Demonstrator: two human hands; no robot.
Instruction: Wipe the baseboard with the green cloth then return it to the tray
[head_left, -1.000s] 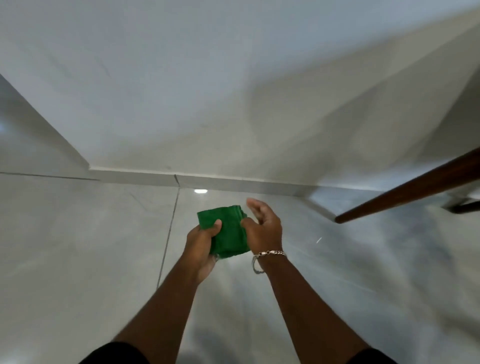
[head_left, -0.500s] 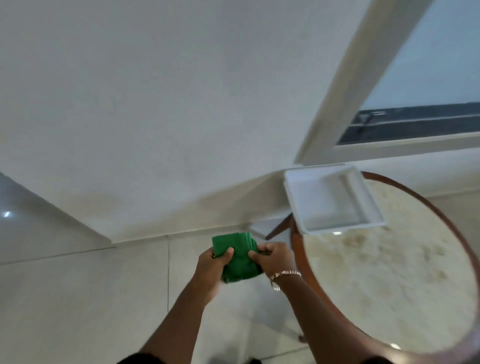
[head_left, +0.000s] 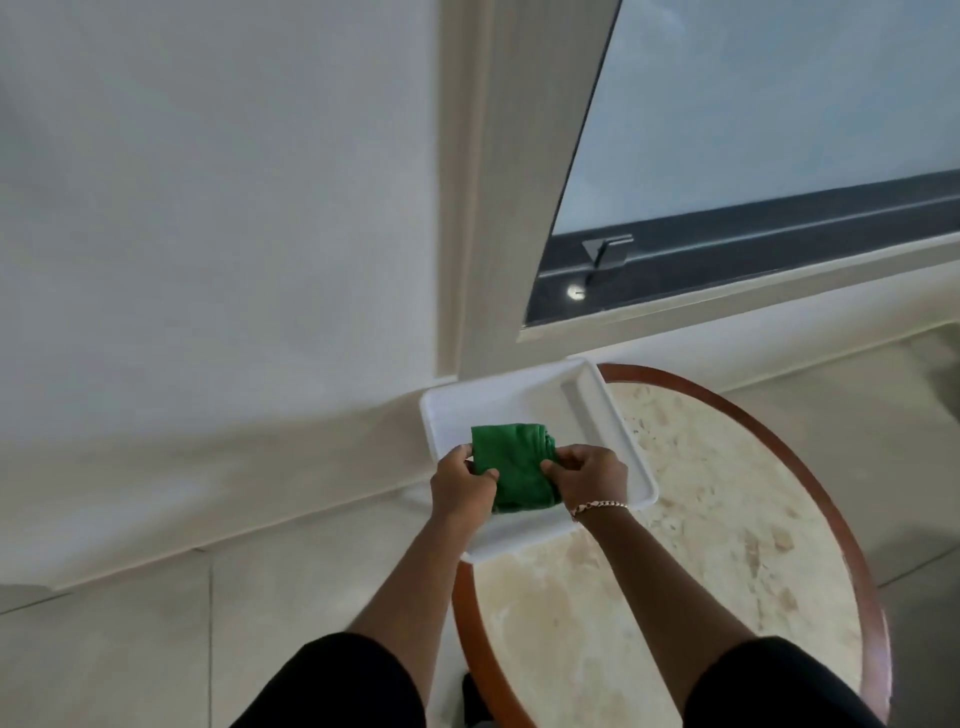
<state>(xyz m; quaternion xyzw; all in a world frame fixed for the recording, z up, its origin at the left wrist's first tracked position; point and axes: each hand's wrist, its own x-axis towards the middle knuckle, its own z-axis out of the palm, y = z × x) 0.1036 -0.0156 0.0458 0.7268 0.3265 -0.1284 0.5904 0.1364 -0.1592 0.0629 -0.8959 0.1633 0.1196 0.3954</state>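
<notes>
— Where are your hands right now?

— Your left hand (head_left: 462, 486) and your right hand (head_left: 587, 478) are close together, each pinching one side of the green cloth (head_left: 511, 467). Your left thumb lies over the cloth's left edge; your right fingers curl onto its right edge. Both are clamped on the fabric, with only the cloth between them.

— And the cloth itself?

— It is folded into a thick pad, bunched a little at its upper right corner. You hold it over the inside of the white tray (head_left: 587, 400). Whether its underside already touches the tray floor I cannot tell, since your hands hide the lower edge.

— What is on your wrist?

— A chain bracelet (head_left: 597, 506) sits on your right wrist, just below the hand. Dark sleeves (head_left: 343, 680) cover your upper arms near the bottom of the view.

— Where does the tray sit?

— On the round table (head_left: 727, 545), at its far left edge, with one corner hanging past the rim toward the wall. The table has a pale mottled top and a reddish-brown wooden rim.

— And beyond that?

— The baseboard (head_left: 260, 525) runs along the foot of the white wall (head_left: 208, 208), to the left of the tray, above a pale tiled floor (head_left: 130, 649). Behind the table stands a window (head_left: 779, 104) with a dark lower frame.
</notes>
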